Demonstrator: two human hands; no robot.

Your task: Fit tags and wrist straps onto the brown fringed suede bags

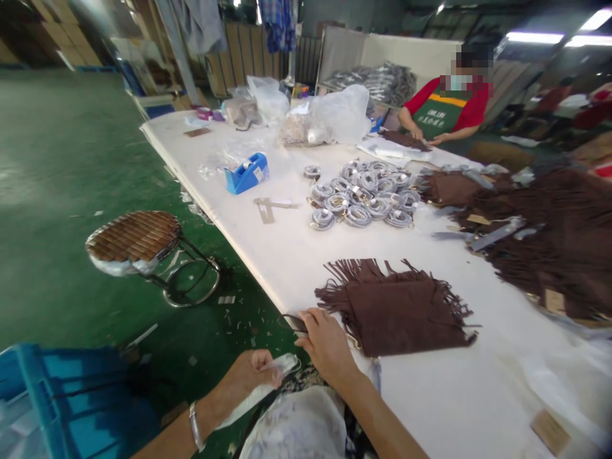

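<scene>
My left hand [261, 371] is closed on a crumpled white strip [251, 400] of thin, soft-looking material, held low in front of the table edge. My right hand [329, 344] rests at the table's edge, its fingers bent round a dark looped thing [292, 323] whose kind I cannot make out. Just right of that hand a dark brown fringed bag [396, 312] lies flat on the white table [478, 395]. A small gold-coloured clasp [355, 342] shows at the bag's left side, close to my right wrist.
Coiled grey straps [358, 215] lie mid-table, near a blue tape dispenser [247, 173] and a flat caliper-like tool [268, 209]. More brown fringed bags [559, 236] are heaped at right. A stool [134, 239] and blue crate [71, 401] stand left. A co-worker [447, 108] handles brown material opposite.
</scene>
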